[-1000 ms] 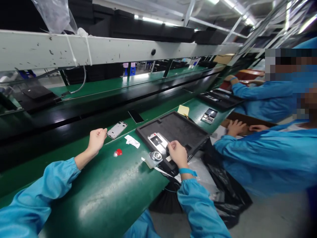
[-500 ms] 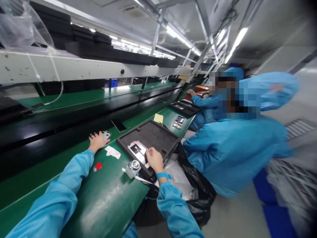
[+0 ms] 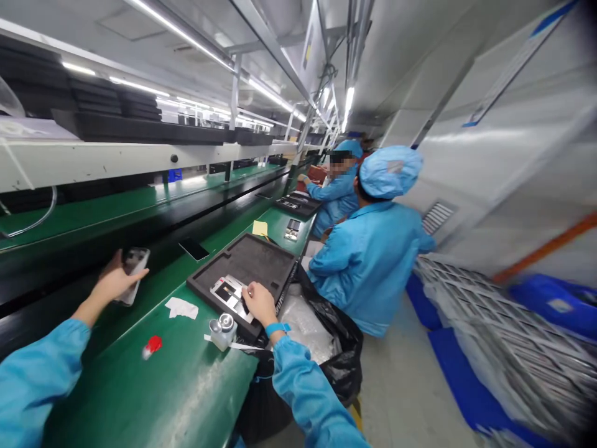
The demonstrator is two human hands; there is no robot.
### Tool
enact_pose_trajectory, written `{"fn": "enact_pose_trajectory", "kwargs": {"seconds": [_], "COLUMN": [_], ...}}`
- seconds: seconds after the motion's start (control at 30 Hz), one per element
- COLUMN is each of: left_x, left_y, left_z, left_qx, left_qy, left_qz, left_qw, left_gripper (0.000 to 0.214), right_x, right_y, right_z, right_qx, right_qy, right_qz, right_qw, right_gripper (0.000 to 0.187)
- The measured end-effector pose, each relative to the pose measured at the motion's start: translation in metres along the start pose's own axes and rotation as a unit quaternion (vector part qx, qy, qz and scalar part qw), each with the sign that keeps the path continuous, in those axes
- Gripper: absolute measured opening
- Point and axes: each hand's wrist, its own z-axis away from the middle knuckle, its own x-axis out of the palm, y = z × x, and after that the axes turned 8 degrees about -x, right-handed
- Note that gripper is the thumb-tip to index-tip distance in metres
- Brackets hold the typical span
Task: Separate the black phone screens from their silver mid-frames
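At the left, over the dark belt, my left hand (image 3: 113, 281) is closed around a grey phone (image 3: 136, 269), held raised and tilted with my thumb along its side. My right hand (image 3: 261, 303) rests on a white and silver open phone body (image 3: 227, 294) with a black square area, lying in a black foam tray (image 3: 261, 249). Its fingers are bent together; what they pinch, if anything, is hidden. Beside the tray's near corner stands a small metal-topped bottle (image 3: 222, 331). A crumpled white paper (image 3: 181, 308) lies between my hands on the green bench.
A dark flat phone screen (image 3: 194, 249) lies near the belt. A red-capped item (image 3: 153, 346), a yellow note (image 3: 260, 228) and another opened phone (image 3: 293, 229) are on the bench (image 3: 153, 398). A black bag (image 3: 347, 354) hangs at the right, beside a seated co-worker (image 3: 373, 261).
My left hand has lifted the grey phone from near the bench edge and tilted it upright. My right hand stays at the phone body in the tray. The view has swung right.
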Motion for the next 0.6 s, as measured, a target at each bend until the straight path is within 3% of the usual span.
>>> {"fn": "enact_pose_trajectory", "kwargs": {"seconds": [0.1, 0.17, 0.2, 0.27, 0.33, 0.47, 0.6], "left_x": [-0.028, -0.040, -0.044, -0.046, -0.039, -0.012, 0.004], "left_y": [0.004, 0.001, -0.002, -0.013, -0.028, -0.056, -0.064], "left_z": [0.022, 0.049, 0.066, 0.101, 0.136, 0.187, 0.205], "left_qx": [-0.044, -0.085, -0.120, -0.224, -0.298, -0.319, -0.331], "left_qy": [0.014, 0.005, 0.003, 0.000, -0.028, -0.082, -0.068], "left_qz": [0.157, 0.282, 0.354, 0.511, 0.565, 0.591, 0.608], "left_qw": [0.987, 0.955, 0.927, 0.830, 0.769, 0.736, 0.719], "left_gripper": [0.035, 0.007, 0.013, 0.024, 0.025, 0.011, 0.005], "right_x": [0.002, 0.003, 0.003, 0.002, 0.001, 0.000, 0.000], "right_y": [0.002, 0.003, 0.003, 0.002, 0.001, 0.001, 0.004], "right_z": [-0.001, 0.000, 0.000, 0.001, 0.001, 0.002, 0.004], "right_qx": [0.002, 0.001, -0.001, -0.005, -0.009, -0.008, -0.008], "right_qy": [-0.001, -0.005, -0.007, -0.007, -0.004, 0.003, 0.001], "right_qz": [0.002, 0.003, 0.003, 0.004, 0.003, 0.003, 0.010], "right_qw": [1.000, 1.000, 1.000, 1.000, 1.000, 1.000, 1.000], "right_gripper": [0.019, 0.021, 0.022, 0.022, 0.022, 0.023, 0.022]}}
